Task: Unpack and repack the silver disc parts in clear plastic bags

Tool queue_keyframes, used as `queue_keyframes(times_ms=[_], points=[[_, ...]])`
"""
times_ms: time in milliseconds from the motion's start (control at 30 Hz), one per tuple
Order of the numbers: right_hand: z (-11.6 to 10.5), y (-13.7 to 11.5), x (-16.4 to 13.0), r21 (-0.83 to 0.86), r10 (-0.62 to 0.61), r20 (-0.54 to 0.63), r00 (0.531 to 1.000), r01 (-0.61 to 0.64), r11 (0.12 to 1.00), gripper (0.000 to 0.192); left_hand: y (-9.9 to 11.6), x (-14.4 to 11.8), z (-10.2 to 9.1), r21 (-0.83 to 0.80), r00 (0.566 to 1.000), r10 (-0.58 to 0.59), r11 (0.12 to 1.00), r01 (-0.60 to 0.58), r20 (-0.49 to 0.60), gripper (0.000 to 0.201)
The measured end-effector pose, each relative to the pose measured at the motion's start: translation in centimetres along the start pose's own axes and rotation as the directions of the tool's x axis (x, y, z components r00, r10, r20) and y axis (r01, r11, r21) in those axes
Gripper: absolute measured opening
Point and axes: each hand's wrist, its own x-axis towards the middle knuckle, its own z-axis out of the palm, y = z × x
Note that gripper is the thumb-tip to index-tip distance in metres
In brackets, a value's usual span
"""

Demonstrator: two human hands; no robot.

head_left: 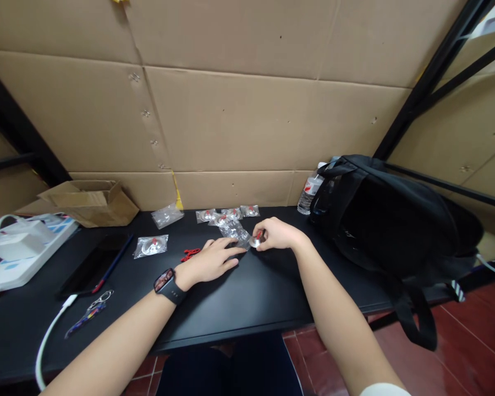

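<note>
Between the thumb and fingers of my right hand (pixel 278 234) is a small round silver disc (pixel 254 241) with a red part on it. My left hand (pixel 212 261), wearing a watch, lies on the black table with its fingers stretched out. Its fingertips are at the near edge of a crumpled clear plastic bag (pixel 234 232), beside the disc. Behind the bag lie several clear packets (pixel 225 218) with silver, red-marked discs inside. A red cord (pixel 190 254) shows beside my left hand. Farther left lies another packet (pixel 151 246) with a silver disc.
A black backpack (pixel 404 220) fills the table's right side, beside a water bottle (pixel 311 192). On the left are a paper bag (pixel 93 201), a white power strip (pixel 28 253), a phone (pixel 94 264) on a white cable and a keychain (pixel 88 314). A cardboard wall (pixel 239 121) stands behind.
</note>
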Motion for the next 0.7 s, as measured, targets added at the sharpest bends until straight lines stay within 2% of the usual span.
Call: queue_keyframes(times_ms=[167, 300, 533, 700], points=[[0.7, -0.8, 0.0, -0.114, 0.063, 0.060, 0.996, -0.056, 0.992, 0.033, 0.4, -0.1, -0.2, 0.038, 0.999, -0.024, 0.999, 0.022, 0.037, 0.043], [1.5, -1.0, 0.4, -0.143, 0.087, 0.045, 0.995, -0.080, 0.987, 0.034, 0.4, -0.2, -0.2, 0.059, 0.999, -0.016, 0.998, 0.013, 0.051, 0.045], [2.9, -0.8, 1.5, -0.095, -0.057, -0.084, 0.995, 0.048, 0.994, 0.024, 0.1, -0.3, 0.1, 0.054, 0.997, -0.022, 0.998, 0.018, 0.072, 0.044], [3.5, -0.7, 2.0, -0.013, -0.132, -0.069, 0.989, 0.132, 0.991, 0.026, 0.6, -0.3, -0.3, 0.034, 0.996, -0.023, 0.999, 0.020, 0.082, 0.044]])
